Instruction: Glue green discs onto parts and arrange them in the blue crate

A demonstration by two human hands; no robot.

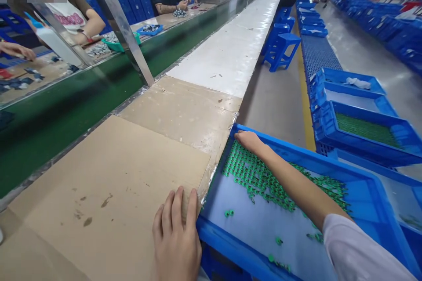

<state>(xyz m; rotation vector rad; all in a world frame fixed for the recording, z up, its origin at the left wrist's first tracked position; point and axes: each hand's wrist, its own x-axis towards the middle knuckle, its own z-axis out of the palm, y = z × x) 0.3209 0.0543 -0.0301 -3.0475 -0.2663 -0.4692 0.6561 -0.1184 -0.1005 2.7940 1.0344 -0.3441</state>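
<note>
My left hand point(178, 237) lies flat on a sheet of brown cardboard point(132, 162), fingers stretched toward the bench's right edge, holding nothing. My right arm reaches across a blue plastic tray point(379, 193). At the tray's far left corner, my right hand point(249, 140) is closed with fingers bent down beside the rim; what they hold, if anything, is hidden. Many small green parts point(244, 167) with dark centres stand in close rows below that hand. Others lie looser under and beyond my forearm, and a pair of green pieces point(228, 213) sits apart on the tray's pale liner.
A green conveyor belt point(99, 92) runs along the left, behind a metal post point(132, 44). Co-workers sit across it, near a white bottle point(57, 44) and a green basket point(118, 45). Blue stools point(283, 48) and stacked blue trays point(359, 114) stand to the right.
</note>
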